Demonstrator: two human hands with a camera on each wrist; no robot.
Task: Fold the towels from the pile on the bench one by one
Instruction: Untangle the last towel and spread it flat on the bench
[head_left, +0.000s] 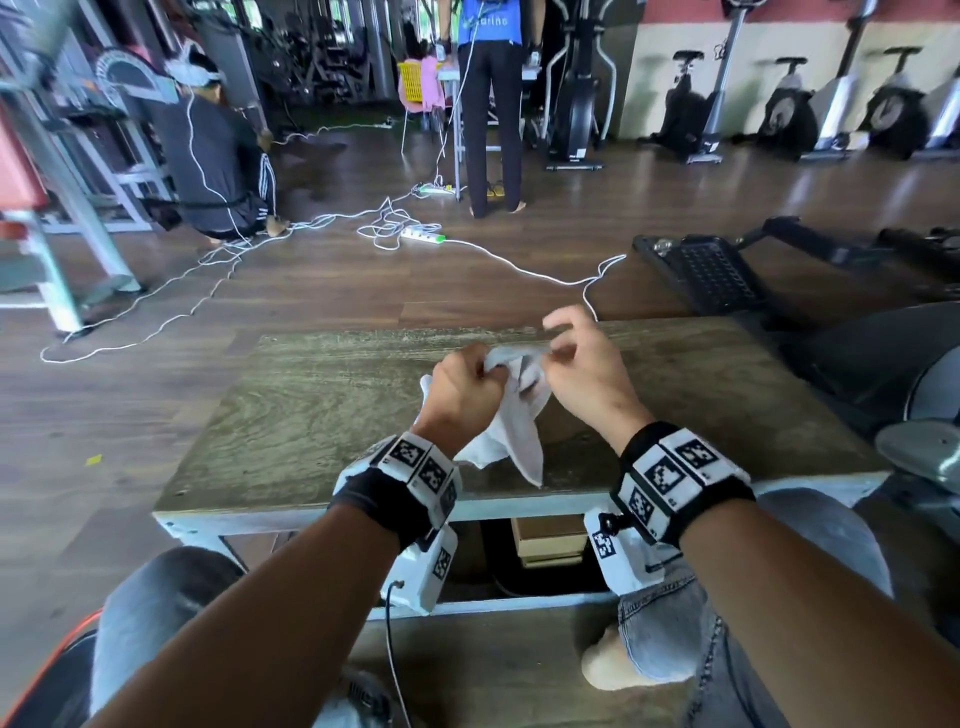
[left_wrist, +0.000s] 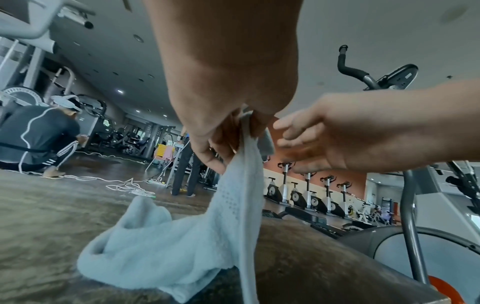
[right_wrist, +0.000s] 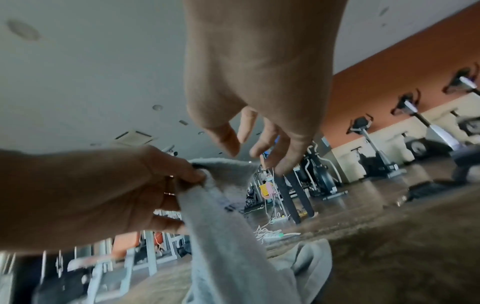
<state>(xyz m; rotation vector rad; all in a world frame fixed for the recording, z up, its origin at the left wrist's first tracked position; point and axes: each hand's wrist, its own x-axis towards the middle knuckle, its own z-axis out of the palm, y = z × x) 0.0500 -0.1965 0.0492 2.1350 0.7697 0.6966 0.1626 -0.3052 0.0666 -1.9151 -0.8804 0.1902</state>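
Observation:
One white towel (head_left: 511, 447) hangs crumpled from my left hand (head_left: 462, 389), its lower part resting on the wooden bench (head_left: 311, 415). In the left wrist view my left hand (left_wrist: 233, 139) grips the bunched upper edge of the towel (left_wrist: 166, 246) and lifts it above the bench top. My right hand (head_left: 571, 358) hovers just right of that edge. In the right wrist view its fingers (right_wrist: 246, 144) are spread and relaxed just above the towel's raised corner (right_wrist: 228, 170), holding nothing. No towel pile shows in any view.
White cables and a power strip (head_left: 423, 236) trail over the wood floor beyond the bench. One person crouches far left (head_left: 218, 156) and another stands at a table (head_left: 491, 104). Exercise bikes (head_left: 789, 109) line the far wall. A black machine (head_left: 717, 270) stands right of the bench.

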